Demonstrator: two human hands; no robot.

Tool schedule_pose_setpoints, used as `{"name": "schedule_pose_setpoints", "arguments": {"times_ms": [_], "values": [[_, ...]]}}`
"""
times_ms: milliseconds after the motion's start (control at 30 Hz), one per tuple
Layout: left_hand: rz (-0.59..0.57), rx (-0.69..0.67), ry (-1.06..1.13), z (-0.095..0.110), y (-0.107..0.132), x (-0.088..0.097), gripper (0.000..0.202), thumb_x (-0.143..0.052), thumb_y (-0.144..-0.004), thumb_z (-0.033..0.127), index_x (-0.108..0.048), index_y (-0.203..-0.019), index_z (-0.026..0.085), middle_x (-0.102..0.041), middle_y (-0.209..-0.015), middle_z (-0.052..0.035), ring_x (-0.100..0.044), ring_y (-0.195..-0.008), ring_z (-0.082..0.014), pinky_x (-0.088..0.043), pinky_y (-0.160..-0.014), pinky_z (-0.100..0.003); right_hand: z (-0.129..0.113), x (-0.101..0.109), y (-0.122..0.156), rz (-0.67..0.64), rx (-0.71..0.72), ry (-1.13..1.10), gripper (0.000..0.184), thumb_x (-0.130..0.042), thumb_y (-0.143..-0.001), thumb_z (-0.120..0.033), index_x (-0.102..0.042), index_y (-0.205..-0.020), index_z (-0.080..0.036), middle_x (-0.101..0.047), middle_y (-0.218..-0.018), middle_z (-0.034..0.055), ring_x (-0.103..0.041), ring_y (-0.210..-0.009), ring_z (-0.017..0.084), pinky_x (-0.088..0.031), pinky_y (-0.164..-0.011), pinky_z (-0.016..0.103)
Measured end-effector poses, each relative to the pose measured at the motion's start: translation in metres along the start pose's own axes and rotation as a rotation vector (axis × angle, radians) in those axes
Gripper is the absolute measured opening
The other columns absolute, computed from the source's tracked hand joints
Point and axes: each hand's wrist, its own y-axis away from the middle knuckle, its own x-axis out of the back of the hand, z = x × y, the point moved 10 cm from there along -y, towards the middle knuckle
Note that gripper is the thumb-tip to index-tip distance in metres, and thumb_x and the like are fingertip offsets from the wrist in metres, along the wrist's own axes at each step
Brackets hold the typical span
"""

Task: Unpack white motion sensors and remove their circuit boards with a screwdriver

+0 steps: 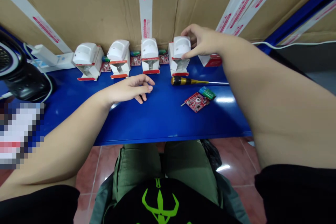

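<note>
My right hand point(198, 40) grips the rightmost white motion sensor housing point(182, 47), thumb at its lower edge and fingers behind. That housing sits on top of a small open white-and-red box point(179, 65). Over the blue table, my left hand point(135, 88) is empty, its fingers loosely bent and apart. To the right of it lies a screwdriver point(181, 81) with a yellow-and-black handle, its shaft running toward my right forearm. Nearer the front edge are a red circuit board point(196, 102) and a green-and-blue battery point(207, 93) touching it.
Three more sensor housings, one a white dome-fronted unit point(149, 48), stand on boxes in a row, with red boards point(135, 60) and batteries between them. A red-and-white box point(211, 61) lies behind my right wrist. At left are a power strip point(52, 61) and a black appliance point(28, 80). Taped cardboard point(105, 7) forms the back.
</note>
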Motion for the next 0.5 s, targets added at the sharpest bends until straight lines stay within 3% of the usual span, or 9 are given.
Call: {"name": "schedule_pose_setpoints", "arguments": {"times_ms": [167,233,300,367,433,500], "values": [[-0.035,-0.013,-0.033,0.0,0.0,-0.002,0.033,-0.086,-0.1,0.039,-0.073,-0.123,0.018,-0.073,-0.095,-0.0021,-0.075,-0.077,-0.0167,-0.065,-0.067,-0.028,-0.004,-0.007,-0.001,-0.036,0.008,-0.003,0.089,-0.092,-0.088,-0.025,-0.051,-0.167,-0.014,-0.061,-0.174,0.0221,-0.064,-0.149,0.03,-0.052,-0.128,0.051],[-0.04,-0.015,-0.046,0.001,0.0,-0.002,0.034,-0.086,-0.101,0.04,-0.074,-0.124,0.019,-0.073,-0.095,-0.0022,-0.075,-0.077,-0.0167,-0.065,-0.068,-0.029,-0.012,0.002,0.008,0.024,0.024,0.044,0.093,-0.093,-0.088,-0.029,-0.049,-0.168,-0.016,-0.052,-0.182,0.0228,-0.056,-0.16,0.032,-0.048,-0.132,0.05],[-0.042,-0.016,-0.058,0.001,0.0,-0.002,0.035,-0.085,-0.101,0.042,-0.074,-0.124,0.019,-0.074,-0.094,-0.0024,-0.075,-0.076,-0.0168,-0.065,-0.068,-0.029,-0.022,0.018,0.027,0.137,0.047,0.135,0.083,-0.092,-0.09,-0.035,-0.054,-0.162,-0.018,-0.052,-0.18,0.024,-0.059,-0.156,0.033,-0.051,-0.127,0.05],[-0.042,-0.019,-0.065,0.002,0.001,-0.002,0.035,-0.085,-0.101,0.043,-0.073,-0.124,0.019,-0.074,-0.094,-0.0024,-0.075,-0.076,-0.0168,-0.064,-0.068,-0.029,-0.031,0.025,0.055,0.191,0.056,0.247,0.055,-0.086,-0.094,-0.038,-0.065,-0.142,-0.021,-0.068,-0.161,0.0226,-0.072,-0.129,0.031,-0.058,-0.112,0.049],[-0.045,-0.024,-0.072,0.003,0.001,-0.002,0.035,-0.085,-0.101,0.043,-0.073,-0.124,0.019,-0.074,-0.094,-0.0023,-0.075,-0.075,-0.0166,-0.064,-0.067,-0.028,-0.026,0.012,0.085,0.099,0.0,0.326,0.033,-0.084,-0.094,-0.048,-0.071,-0.116,-0.026,-0.081,-0.127,0.0161,-0.076,-0.105,0.032,-0.061,-0.099,0.051],[-0.05,-0.027,-0.084,0.004,0.001,-0.003,0.035,-0.085,-0.1,0.043,-0.073,-0.123,0.019,-0.074,-0.094,-0.0023,-0.074,-0.074,-0.0162,-0.064,-0.066,-0.028,-0.016,-0.011,0.114,-0.02,-0.046,0.419,0.035,-0.084,-0.091,-0.06,-0.074,-0.106,-0.03,-0.081,-0.112,0.0131,-0.076,-0.097,0.034,-0.062,-0.093,0.055]]}}
